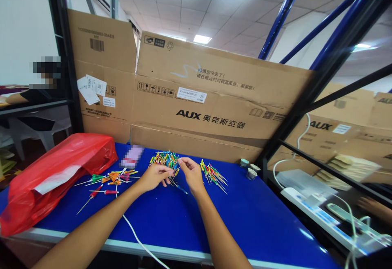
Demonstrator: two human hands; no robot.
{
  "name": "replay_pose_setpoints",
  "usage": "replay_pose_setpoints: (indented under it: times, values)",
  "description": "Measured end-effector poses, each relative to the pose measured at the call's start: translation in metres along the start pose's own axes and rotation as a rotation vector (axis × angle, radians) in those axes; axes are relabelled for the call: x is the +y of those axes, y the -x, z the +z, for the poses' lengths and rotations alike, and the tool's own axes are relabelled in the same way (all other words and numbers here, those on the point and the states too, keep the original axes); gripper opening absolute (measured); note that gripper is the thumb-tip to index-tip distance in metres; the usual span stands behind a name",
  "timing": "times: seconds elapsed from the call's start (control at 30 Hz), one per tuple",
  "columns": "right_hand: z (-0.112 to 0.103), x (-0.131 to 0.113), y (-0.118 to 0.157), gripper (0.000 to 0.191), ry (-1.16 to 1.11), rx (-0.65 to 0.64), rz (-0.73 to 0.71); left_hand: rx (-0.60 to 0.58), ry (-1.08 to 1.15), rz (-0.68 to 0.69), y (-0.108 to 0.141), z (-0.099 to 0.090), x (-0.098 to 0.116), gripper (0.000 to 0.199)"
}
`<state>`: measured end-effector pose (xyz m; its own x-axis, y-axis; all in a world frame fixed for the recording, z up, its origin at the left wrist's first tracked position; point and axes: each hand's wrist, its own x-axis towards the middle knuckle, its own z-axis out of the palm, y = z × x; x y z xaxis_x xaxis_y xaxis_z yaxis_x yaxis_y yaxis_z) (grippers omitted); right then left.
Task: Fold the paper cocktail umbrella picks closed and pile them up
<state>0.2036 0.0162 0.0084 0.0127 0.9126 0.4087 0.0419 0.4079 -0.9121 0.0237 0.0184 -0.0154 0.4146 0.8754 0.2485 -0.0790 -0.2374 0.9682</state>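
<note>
My left hand [155,176] is closed in a pinch, thumb against fingers, over the middle of the blue table [171,228]. Facing it, my right hand [191,172] also pinches with thumb and forefinger; what either holds is too small to make out. Just behind my hands lies a heap of closed paper cocktail umbrellas [165,158] in mixed colours. A blue cocktail umbrella [181,189] shows below, between the hands; whether it is held cannot be told. To the right rests a second bunch of closed cocktail umbrellas [212,174]. Partly opened cocktail umbrellas [114,177] lie on the left.
A red plastic bag [73,158] covers the table's left end. Small tubs [251,173] stand at the back right. A white cable [134,234] runs over the front edge. Cardboard [202,109] walls the back. Beyond the right frame are a power strip [321,216] and another person's hand [375,207].
</note>
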Motion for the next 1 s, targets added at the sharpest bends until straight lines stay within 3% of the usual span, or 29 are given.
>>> replay_pose_setpoints:
  times: [0.1, 0.27, 0.47, 0.87, 1.0]
  values:
    - [0.001, -0.001, 0.001, 0.034, -0.069, 0.039, 0.048, -0.012, -0.041, -0.049, 0.0, -0.001, 0.002, 0.04]
    - [0.01, -0.002, 0.005, 0.035, -0.104, -0.009, 0.072, 0.058, -0.111, -0.074, 0.0, -0.004, 0.004, 0.035]
    - [0.015, 0.001, 0.007, 0.032, -0.084, -0.132, 0.097, 0.123, -0.172, -0.054, -0.001, -0.007, 0.0, 0.035]
    - [0.004, 0.004, 0.001, 0.033, 0.074, -0.327, 0.032, 0.108, -0.208, -0.013, 0.0, -0.009, -0.007, 0.034]
    - [0.005, 0.004, 0.001, 0.032, 0.034, -0.275, 0.031, 0.115, -0.205, -0.008, -0.001, -0.009, -0.007, 0.032]
